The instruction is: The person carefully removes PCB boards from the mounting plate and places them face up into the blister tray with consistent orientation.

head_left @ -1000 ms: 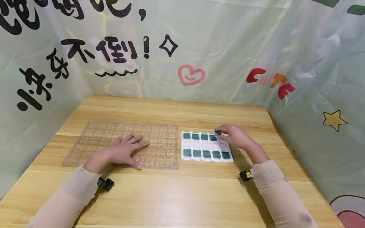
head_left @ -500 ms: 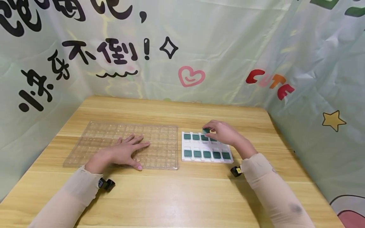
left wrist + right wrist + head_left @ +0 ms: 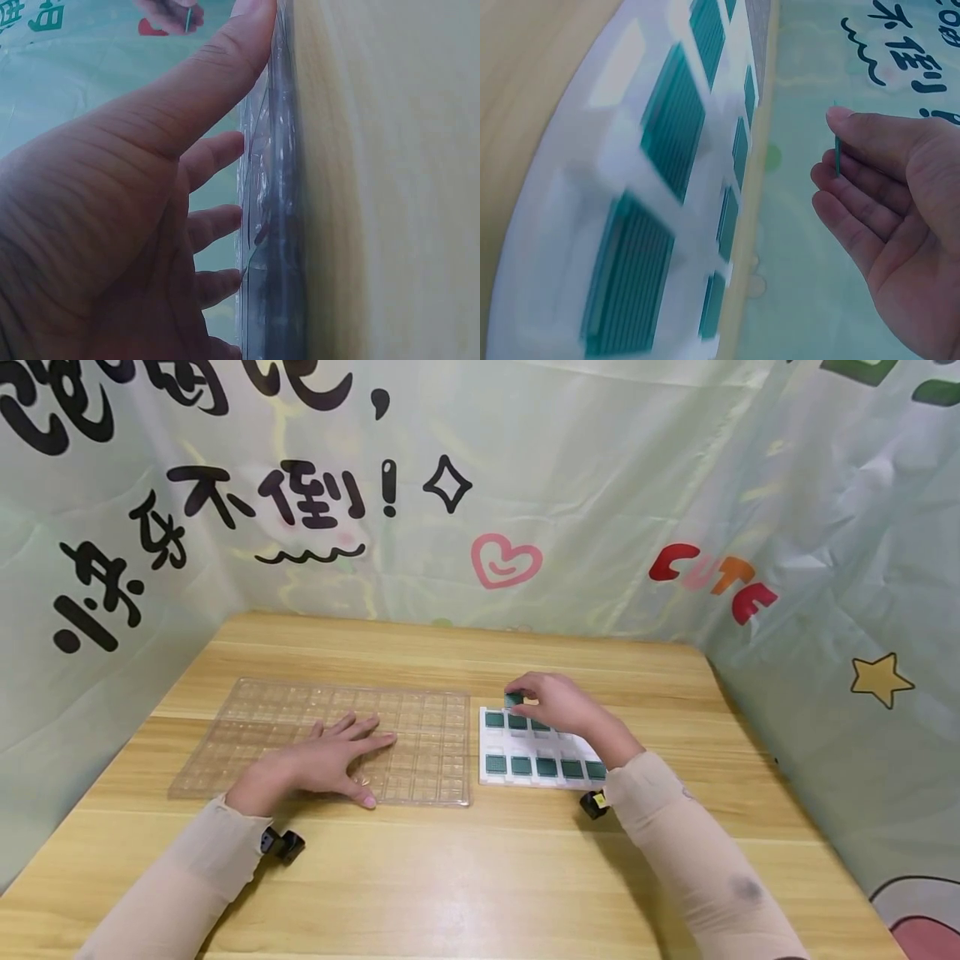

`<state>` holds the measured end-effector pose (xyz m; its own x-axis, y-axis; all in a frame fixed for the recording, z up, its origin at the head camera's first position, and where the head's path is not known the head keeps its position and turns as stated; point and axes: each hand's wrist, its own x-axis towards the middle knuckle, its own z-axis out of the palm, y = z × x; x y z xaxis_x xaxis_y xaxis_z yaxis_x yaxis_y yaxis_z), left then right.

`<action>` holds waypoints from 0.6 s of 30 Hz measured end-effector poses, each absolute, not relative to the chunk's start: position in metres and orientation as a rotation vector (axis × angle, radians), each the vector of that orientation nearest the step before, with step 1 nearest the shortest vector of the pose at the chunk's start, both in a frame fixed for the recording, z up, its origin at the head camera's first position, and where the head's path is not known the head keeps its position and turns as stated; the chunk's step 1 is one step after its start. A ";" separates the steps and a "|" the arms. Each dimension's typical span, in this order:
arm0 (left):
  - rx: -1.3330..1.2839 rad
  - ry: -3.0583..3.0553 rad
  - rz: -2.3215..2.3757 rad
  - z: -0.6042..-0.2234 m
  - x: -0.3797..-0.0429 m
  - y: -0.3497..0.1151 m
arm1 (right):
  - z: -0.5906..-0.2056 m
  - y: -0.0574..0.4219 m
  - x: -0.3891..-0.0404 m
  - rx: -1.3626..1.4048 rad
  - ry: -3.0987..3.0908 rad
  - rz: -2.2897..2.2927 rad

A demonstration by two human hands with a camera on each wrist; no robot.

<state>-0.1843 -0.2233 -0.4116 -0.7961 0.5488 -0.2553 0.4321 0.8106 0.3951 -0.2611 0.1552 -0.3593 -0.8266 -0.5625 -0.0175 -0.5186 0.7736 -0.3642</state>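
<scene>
My right hand (image 3: 564, 703) pinches a thin green square chip (image 3: 513, 700) between thumb and fingertips, above the far edge of a white tray (image 3: 536, 742). In the right wrist view the chip (image 3: 838, 155) appears edge-on, clear of the tray. Several green chips sit in two rows of the tray's pockets; the hand and forearm hide the far right part. To the left lies a clear plastic tray (image 3: 427, 747) with many small square compartments. My left hand (image 3: 315, 764) rests on it, fingers spread, with the thumb at its near edge, as the left wrist view also shows.
Both trays lie side by side on a wooden table (image 3: 450, 877), a narrow gap between them. A printed fabric sheet (image 3: 585, 468) encloses the table at the back and both sides. Each sleeve cuff carries a small black camera (image 3: 283, 845).
My right hand has moved left along the white tray's far row, carrying the pinched chip from its right part toward its left end. The left hand has stayed on the clear tray.
</scene>
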 end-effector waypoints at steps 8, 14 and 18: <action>0.746 2.630 0.453 -0.411 -0.184 -0.222 | -0.363 0.136 -0.268 -0.879 2.839 -0.507; 0.745 2.635 0.451 -0.412 -0.184 -0.221 | -0.361 0.118 -0.275 -0.881 2.827 -0.486; 0.743 2.638 0.457 -0.412 -0.186 -0.220 | -0.359 0.108 -0.280 -0.845 2.814 -0.534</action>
